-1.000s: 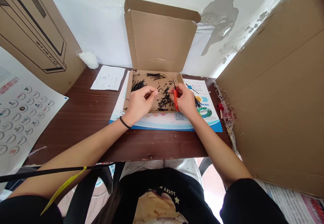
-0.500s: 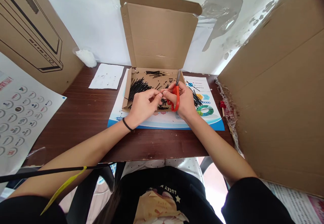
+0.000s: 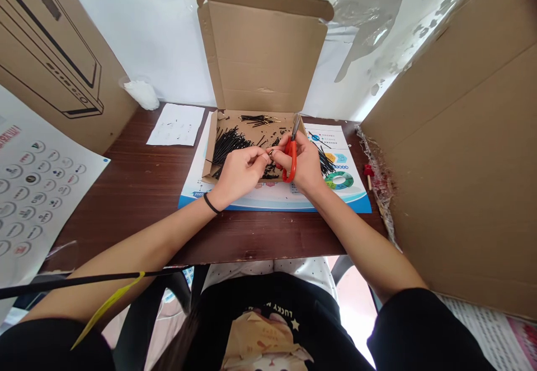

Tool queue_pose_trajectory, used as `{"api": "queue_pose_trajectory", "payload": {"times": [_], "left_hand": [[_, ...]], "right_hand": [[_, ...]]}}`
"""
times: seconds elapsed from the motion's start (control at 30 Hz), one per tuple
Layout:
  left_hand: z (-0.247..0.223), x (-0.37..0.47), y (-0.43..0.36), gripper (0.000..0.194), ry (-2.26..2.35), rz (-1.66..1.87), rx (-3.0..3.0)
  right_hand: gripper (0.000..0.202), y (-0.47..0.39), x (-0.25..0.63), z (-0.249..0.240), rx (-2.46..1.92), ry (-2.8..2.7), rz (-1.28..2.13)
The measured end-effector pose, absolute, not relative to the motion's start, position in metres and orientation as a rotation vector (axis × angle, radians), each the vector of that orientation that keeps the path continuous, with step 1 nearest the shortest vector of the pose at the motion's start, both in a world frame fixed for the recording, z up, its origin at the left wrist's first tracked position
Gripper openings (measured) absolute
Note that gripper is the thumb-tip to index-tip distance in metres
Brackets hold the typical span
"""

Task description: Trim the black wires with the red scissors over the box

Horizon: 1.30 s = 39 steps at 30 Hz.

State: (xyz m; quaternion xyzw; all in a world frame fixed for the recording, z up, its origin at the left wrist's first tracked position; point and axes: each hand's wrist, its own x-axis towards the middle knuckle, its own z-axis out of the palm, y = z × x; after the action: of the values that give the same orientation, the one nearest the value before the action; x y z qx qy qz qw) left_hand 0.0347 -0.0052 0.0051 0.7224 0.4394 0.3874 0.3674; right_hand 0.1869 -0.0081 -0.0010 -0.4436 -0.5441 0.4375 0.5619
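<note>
Over the front of an open cardboard box [image 3: 262,55], my left hand [image 3: 241,172] pinches something small and dark that I cannot make out, its fingertips close against those of my right hand. Red-handled scissors [image 3: 292,161] hang in my right hand [image 3: 305,164], blades pointing up and away, while its thumb and finger meet at the same small piece. Inside the box, a thick bundle of black sticks [image 3: 230,146] lies at the left. A smaller group with gold-coloured ends [image 3: 259,119] lies at the back, and short black scraps are scattered at the right.
More black sticks [image 3: 325,161] lie right of the box on a printed sheet [image 3: 272,203]. White paper [image 3: 176,125] with dark bits and a white bag [image 3: 142,94] are at the left. Large cardboard [image 3: 465,153] stands at the right, near a small red item [image 3: 368,170].
My fingertips have shifted slightly at the small piece, and the scissors have turned a little in my right hand. The whole view has moved slightly.
</note>
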Motion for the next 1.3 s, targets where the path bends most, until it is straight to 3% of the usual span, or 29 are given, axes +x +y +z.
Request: {"api": "queue_pose_trajectory", "payload": {"times": [0.17, 0.4, 0.6, 0.83, 1.0, 1.3], "left_hand": [[0.008, 0.032, -0.001, 0.018, 0.895, 0.917, 1.616], [0.005, 0.025, 0.008, 0.029, 1.007, 0.914, 1.858], [0.003, 0.026, 0.011, 0.018, 1.306, 1.260, 2.071], [0.007, 0.032, 0.002, 0.046, 1.067, 0.922, 1.736], [0.008, 0.032, 0.001, 0.035, 1.015, 0.815, 1.508], [0.011, 0.035, 0.001, 0.029, 1.121, 0.853, 1.682]], "right_hand": [[0.031, -0.008, 0.192, 0.003, -1.006, -1.357, 1.031], [0.037, -0.004, 0.191, 0.001, -0.991, -1.137, 1.201], [0.041, 0.000, 0.190, -0.005, -0.983, -1.055, 1.356], [0.020, -0.013, 0.185, -0.004, -1.068, -1.435, 0.695], [0.012, -0.013, 0.187, -0.007, -1.076, -1.546, 0.546], [0.009, -0.016, 0.175, -0.008, -1.203, -1.583, 0.315]]}}
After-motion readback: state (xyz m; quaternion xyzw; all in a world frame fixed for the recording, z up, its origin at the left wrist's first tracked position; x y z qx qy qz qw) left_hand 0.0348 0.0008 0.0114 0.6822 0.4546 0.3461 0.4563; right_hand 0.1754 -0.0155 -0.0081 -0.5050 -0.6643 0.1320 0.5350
